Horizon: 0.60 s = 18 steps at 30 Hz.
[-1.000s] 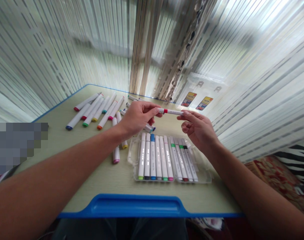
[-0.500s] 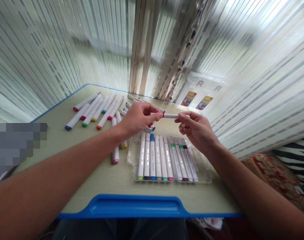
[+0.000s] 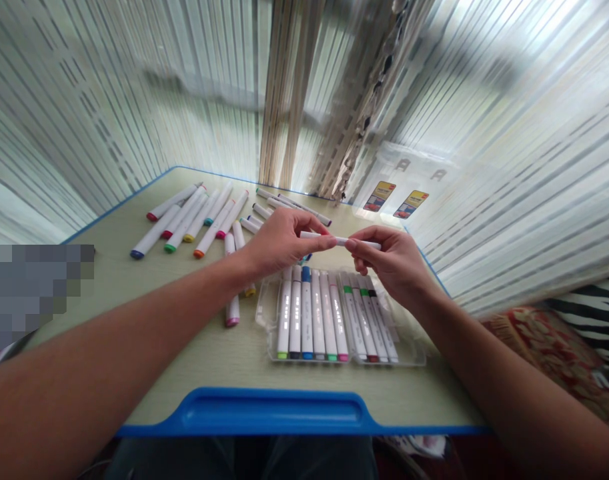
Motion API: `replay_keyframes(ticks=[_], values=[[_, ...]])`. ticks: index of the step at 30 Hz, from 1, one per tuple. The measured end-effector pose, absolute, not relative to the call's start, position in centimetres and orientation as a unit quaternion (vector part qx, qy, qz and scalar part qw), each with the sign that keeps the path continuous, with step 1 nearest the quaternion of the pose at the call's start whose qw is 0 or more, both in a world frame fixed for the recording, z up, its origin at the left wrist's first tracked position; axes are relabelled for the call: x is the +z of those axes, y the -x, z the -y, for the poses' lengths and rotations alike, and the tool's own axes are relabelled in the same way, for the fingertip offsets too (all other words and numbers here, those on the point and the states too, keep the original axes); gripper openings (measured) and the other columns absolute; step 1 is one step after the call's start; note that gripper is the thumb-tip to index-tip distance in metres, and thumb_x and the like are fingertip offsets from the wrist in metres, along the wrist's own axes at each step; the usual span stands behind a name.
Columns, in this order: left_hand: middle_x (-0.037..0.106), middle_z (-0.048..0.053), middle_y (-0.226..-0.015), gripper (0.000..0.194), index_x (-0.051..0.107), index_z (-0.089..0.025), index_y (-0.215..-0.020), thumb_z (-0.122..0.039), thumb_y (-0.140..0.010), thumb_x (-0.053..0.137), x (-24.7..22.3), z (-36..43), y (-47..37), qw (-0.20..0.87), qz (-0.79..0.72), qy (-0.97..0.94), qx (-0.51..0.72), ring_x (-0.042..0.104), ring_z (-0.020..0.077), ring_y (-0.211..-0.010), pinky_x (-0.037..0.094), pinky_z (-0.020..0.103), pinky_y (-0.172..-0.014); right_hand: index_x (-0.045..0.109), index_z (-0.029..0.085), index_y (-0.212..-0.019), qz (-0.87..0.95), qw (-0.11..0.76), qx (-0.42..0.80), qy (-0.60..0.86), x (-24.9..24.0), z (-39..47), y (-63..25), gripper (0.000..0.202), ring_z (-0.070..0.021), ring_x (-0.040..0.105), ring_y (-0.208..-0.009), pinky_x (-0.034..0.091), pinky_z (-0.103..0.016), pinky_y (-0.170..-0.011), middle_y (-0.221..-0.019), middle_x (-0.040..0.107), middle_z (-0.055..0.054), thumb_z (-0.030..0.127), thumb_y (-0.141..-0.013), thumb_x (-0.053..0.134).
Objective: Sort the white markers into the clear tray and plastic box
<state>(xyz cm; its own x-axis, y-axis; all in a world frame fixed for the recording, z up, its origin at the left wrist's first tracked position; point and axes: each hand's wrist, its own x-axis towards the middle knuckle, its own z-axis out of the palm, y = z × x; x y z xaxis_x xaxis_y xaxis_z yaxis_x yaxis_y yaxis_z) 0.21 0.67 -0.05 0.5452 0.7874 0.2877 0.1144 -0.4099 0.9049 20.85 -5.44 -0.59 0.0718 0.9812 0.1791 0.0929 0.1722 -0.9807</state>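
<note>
Between my two hands a white marker (image 3: 341, 241) lies almost level above the table. My left hand (image 3: 290, 241) pinches its left end between thumb and fingers. My right hand (image 3: 384, 252) grips the right end, fingers curled. Just below, a clear plastic case (image 3: 262, 313) lies open with several white markers (image 3: 315, 320) side by side in it, their lower ends showing lime, black, blue, grey, green, pink and dark red. Loose markers (image 3: 199, 217) with coloured ends lie in a spread at the back left. A pink-ended marker (image 3: 232, 310) rests left of the case, partly behind my left forearm.
The pale table (image 3: 224, 370) has a blue edge and a blue front tray (image 3: 271, 410). A clear container (image 3: 409, 175) with two labels stands at the back right. Striped string curtains (image 3: 209, 87) hang behind. Patterned fabric (image 3: 539, 353) lies at the right.
My hands have come closer together along the marker. Its red band, visible before, is now covered by my left fingers. The markers on the table and in the case stay put.
</note>
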Motion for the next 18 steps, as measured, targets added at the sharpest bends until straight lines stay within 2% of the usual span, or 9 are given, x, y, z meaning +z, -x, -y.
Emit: replay_keyframes(ticks=[5,10,18], values=[[0.071,0.006,-0.076,0.029,0.075,-0.01,-0.083,-0.039,-0.079,0.081,-0.16,-0.56,-0.2,0.476,-0.269,-0.757,0.358,0.058,0.0114,-0.062,0.045,0.024,-0.056,0.075,0.015,-0.075,0.582,0.501,0.365,0.527,-0.22,5.91,-20.46,0.04,-0.0097,0.054,-0.043,0.042,-0.022,-0.041,-0.053,0.063,0.0,0.048,-0.062,0.093],[0.073,0.007,-0.079,0.028,0.075,-0.01,-0.088,-0.036,-0.08,0.081,-0.29,-0.48,-0.12,0.505,-0.249,-0.748,0.351,0.06,0.0114,-0.064,0.047,0.023,-0.057,0.074,0.015,-0.074,0.603,0.489,0.334,0.534,0.17,6.27,-20.11,0.042,-0.0091,0.053,-0.043,0.041,-0.021,-0.039,-0.054,0.063,0.001,0.051,-0.062,0.092],[0.068,0.003,-0.072,0.023,0.075,-0.009,-0.095,-0.028,-0.084,0.076,-0.6,-0.94,-0.4,0.506,-0.285,-0.718,0.383,0.056,0.0088,-0.056,0.048,0.022,-0.052,0.077,0.013,-0.088,0.624,0.49,0.311,0.523,-0.43,6.02,-20.51,0.036,-0.0085,0.056,-0.044,0.043,-0.021,-0.04,-0.058,0.065,0.001,0.046,-0.075,0.086]])
